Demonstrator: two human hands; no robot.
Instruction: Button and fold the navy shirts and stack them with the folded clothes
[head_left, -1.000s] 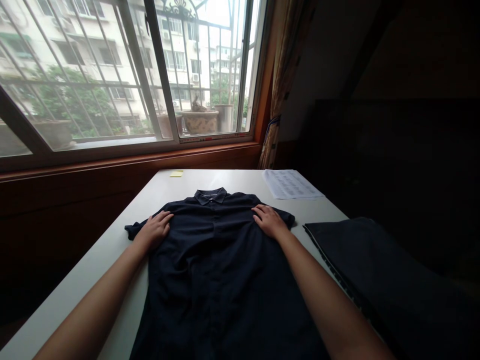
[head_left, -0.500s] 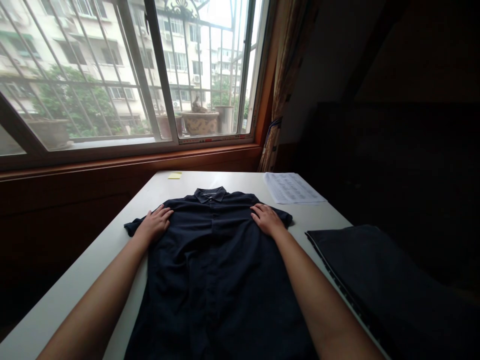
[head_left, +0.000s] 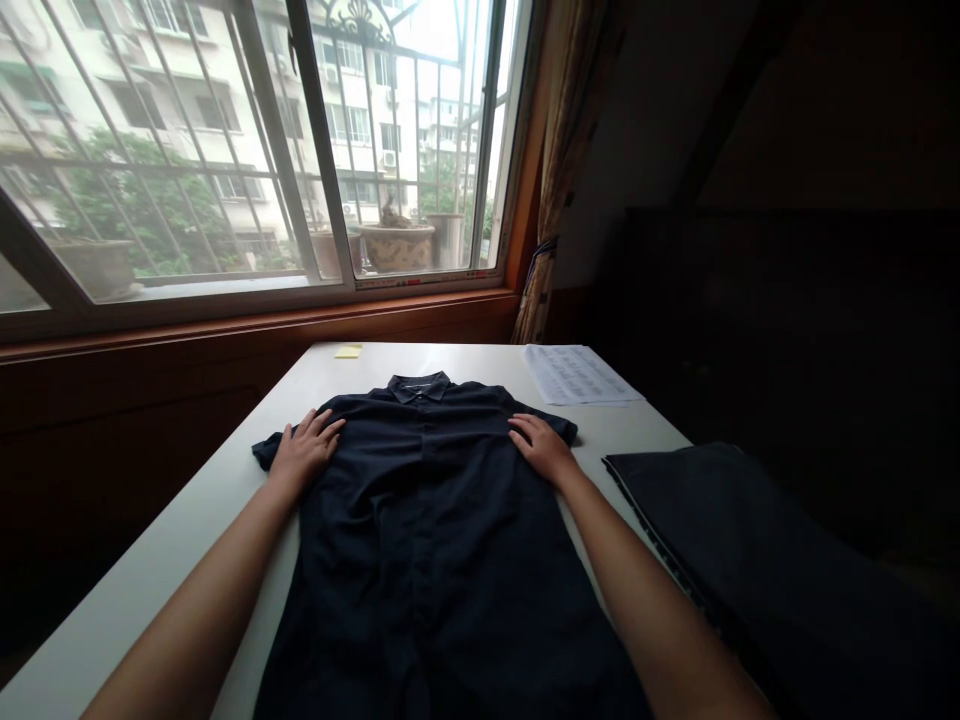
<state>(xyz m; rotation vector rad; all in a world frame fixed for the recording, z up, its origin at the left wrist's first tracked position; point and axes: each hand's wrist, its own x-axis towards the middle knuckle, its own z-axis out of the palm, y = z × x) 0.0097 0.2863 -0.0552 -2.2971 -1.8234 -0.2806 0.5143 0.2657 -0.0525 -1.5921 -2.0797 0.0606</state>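
Observation:
A dark navy short-sleeved shirt lies front up on the white table, its collar toward the window and its lower end running out of the bottom of the view. Wrinkles cross its chest and belly. My left hand rests with spread fingers on the shirt near the left sleeve. On the other side my right hand lies open over the shirt by the right sleeve, fingers stretched toward the middle. Neither hand grips the cloth.
Folded dark cloth lies at the table's right edge. Printed paper sheets are at the far right corner, and a yellow sticky note is at the far left. Beyond the table stand a barred window and a tied curtain.
My right hand has shifted slightly outward and toward me over the shirt. The left hand's fingers are a little more spread. The shirt looks nearly the same.

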